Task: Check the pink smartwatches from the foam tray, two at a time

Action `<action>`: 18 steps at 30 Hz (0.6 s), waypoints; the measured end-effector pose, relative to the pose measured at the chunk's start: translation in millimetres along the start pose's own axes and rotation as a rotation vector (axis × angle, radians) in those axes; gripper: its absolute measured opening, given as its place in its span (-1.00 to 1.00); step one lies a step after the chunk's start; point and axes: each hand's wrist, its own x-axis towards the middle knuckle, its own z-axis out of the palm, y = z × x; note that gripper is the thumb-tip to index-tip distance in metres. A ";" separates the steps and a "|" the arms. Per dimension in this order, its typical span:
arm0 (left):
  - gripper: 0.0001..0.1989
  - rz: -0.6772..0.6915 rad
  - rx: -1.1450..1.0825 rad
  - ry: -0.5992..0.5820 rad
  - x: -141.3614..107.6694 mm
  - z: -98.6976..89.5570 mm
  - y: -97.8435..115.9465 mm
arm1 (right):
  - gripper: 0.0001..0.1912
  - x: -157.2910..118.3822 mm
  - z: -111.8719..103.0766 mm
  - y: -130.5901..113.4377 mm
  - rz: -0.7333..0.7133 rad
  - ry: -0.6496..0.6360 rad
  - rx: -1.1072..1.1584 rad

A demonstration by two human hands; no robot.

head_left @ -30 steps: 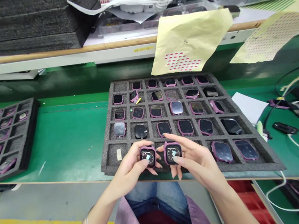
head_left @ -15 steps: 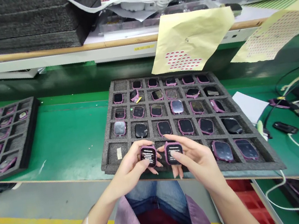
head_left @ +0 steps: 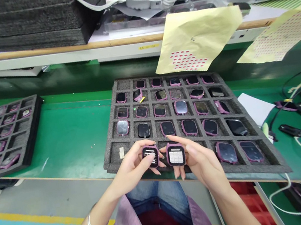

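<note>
Over the front row of a grey foam tray (head_left: 273, 156), holding a purple-cased watch (head_left: 148, 151) in the left hand (head_left: 133, 166), with fingers drawn in narrowly about its case: index finger along the upper edge, thumb lying over the glass from the lower left towards the middle, other fingertips past the right edge and below. On its screen, white lines of text on black, partly covered by the thumb. Just beside, in the right hand (head_left: 202, 159), holding a second purple watch (head_left: 176, 156): index finger along the top, fingertips at the left edge and beneath, thumb off the glass near the right side; cannot tell whether touching the case there. On this screen, a pale gridded panel, too small to read. Between the two cases, only a narrow gap, with fingertips in it. Behind the hands, more watches (head_left: 189, 127) in the compartments, mostly dark-screened, some tilted. Well to the left on the green table (head_left: 69, 134), another foam tray (head_left: 31, 121) of watches. Above, a yellow sheet (head_left: 198, 38) with red marks.
</note>
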 end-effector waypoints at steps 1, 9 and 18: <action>-0.74 -0.004 0.001 0.003 0.1 0.6 0.2 | -0.57 -0.2 0.0 0.2 0.006 0.004 -0.017; -0.73 0.003 -0.030 0.001 -0.4 -1.4 -0.9 | -0.46 -3.2 0.7 -1.6 -0.022 -0.041 -0.146; -0.64 0.035 -0.023 0.014 -0.5 -1.3 -2.9 | -0.46 7.2 0.9 -7.6 -0.267 -0.043 -0.993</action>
